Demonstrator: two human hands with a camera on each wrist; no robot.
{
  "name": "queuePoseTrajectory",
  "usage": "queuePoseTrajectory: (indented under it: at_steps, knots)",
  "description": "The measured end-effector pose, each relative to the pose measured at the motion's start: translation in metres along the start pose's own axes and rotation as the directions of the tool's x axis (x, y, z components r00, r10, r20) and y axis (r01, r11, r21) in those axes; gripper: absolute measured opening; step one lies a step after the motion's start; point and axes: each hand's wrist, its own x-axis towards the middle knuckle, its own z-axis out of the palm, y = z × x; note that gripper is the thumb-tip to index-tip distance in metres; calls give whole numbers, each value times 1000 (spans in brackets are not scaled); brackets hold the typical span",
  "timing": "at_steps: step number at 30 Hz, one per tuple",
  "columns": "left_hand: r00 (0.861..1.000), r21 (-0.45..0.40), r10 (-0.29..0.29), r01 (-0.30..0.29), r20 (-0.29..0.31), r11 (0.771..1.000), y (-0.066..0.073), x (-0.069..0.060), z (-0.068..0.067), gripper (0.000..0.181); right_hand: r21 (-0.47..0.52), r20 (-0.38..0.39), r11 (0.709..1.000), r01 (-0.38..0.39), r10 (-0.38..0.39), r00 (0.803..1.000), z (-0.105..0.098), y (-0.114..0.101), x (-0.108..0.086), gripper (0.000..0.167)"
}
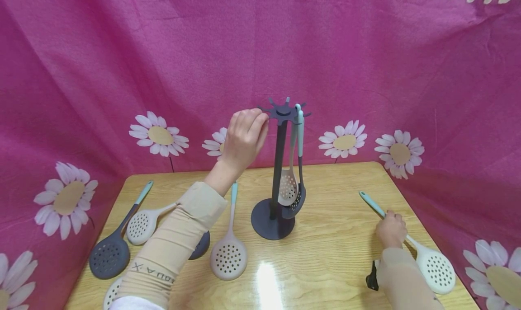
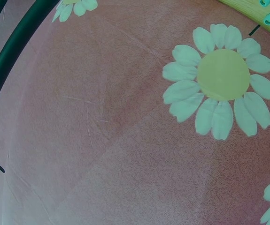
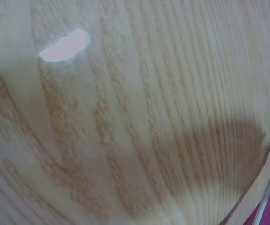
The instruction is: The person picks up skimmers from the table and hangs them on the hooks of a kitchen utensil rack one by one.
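A dark utensil rack (image 1: 277, 165) stands upright on its round base in the head view, hooked arms spread at its top. My left hand (image 1: 245, 131) is up at the rack's left side, fingers pinching the tip of one arm. From the rack's right side hang a pale skimmer (image 1: 288, 188) and a dark slotted ladle (image 1: 300, 197). At the right of the table my right hand (image 1: 391, 230) grips the handle of a white skimmer (image 1: 436, 270), which lies on the wood. Its fingertips are partly hidden.
On the table's (image 1: 325, 255) left lie a dark skimmer (image 1: 109, 258), a white skimmer (image 1: 141, 226) and a pale pink skimmer (image 1: 229, 258). My left forearm partly covers another dark utensil (image 1: 200, 246) and a white one (image 1: 111, 294). A pink flowered cloth (image 1: 203, 52) surrounds the table.
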Motion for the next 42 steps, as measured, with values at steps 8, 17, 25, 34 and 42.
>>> queuePoseTrajectory:
  at_steps: [8,17,25,34,42]
  knots:
    - [1000,-12,-7,7,9,1000,1,0,1,5,-57,41,998,-8,11,999,1,11,2,35]
    - [1000,-9,-8,8,5,1000,1,0,1,6,-48,89,999,-19,24,996,-1,20,3,37]
    - [1000,-4,-9,9,13,1000,2,-1,0,6,-46,89,999,-19,23,996,-2,20,2,30]
    - [1000,-3,-12,12,9,1000,1,-1,1,6,-64,69,998,10,-6,998,3,16,2,19]
    - [1000,-4,-15,15,3,1000,1,-1,1,6,-82,77,995,61,-55,995,3,16,6,19]
